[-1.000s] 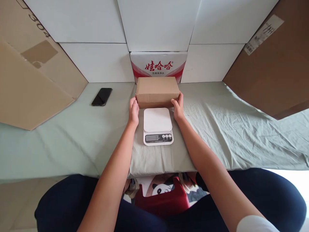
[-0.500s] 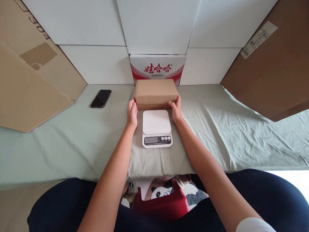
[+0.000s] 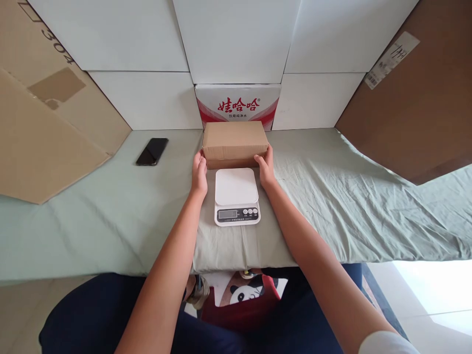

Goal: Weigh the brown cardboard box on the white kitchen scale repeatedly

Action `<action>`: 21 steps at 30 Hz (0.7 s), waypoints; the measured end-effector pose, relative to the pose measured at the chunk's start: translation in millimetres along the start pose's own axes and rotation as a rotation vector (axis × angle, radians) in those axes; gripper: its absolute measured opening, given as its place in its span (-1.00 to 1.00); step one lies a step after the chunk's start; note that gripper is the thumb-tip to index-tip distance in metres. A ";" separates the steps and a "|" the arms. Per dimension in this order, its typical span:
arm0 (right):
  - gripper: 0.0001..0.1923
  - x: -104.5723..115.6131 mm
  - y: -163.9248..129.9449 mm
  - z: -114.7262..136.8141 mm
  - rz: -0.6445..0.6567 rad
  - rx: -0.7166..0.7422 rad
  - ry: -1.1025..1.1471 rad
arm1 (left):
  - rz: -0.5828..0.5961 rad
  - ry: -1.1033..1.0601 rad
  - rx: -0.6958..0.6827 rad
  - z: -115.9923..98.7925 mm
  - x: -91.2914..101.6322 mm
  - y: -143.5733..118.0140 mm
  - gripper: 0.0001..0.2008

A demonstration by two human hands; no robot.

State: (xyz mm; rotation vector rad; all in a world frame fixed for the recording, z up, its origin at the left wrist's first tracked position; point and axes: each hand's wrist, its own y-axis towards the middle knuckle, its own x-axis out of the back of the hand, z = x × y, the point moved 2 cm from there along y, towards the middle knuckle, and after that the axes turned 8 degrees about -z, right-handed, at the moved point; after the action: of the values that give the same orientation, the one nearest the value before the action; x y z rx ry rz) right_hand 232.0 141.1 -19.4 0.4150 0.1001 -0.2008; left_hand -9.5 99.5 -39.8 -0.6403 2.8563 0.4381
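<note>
The left hand (image 3: 199, 173) and right hand (image 3: 265, 168) clasp the two ends of the box (image 3: 235, 142), which sits just behind the scale (image 3: 236, 196) on the surface (image 3: 110, 211), the phone (image 3: 152, 151) lying well left of the scale

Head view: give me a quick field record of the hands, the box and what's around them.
left hand: gripping the box's left end
right hand: gripping the box's right end
cardboard box: closed, behind the scale
scale: white, platform bare, display facing the person
phone: dark, lying left of the box
surface: green sheet, wrinkled
</note>
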 end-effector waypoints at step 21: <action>-0.41 0.7 0.6 -3.8 -0.011 -0.057 0.011 | 0.035 0.057 -0.060 2.0 3.0 3.6 -0.40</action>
State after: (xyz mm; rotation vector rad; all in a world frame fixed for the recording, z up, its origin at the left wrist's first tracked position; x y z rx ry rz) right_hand 232.6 143.1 -22.7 0.3585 0.1185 -0.2061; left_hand -13.5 102.2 -41.5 -0.6242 2.9222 0.5212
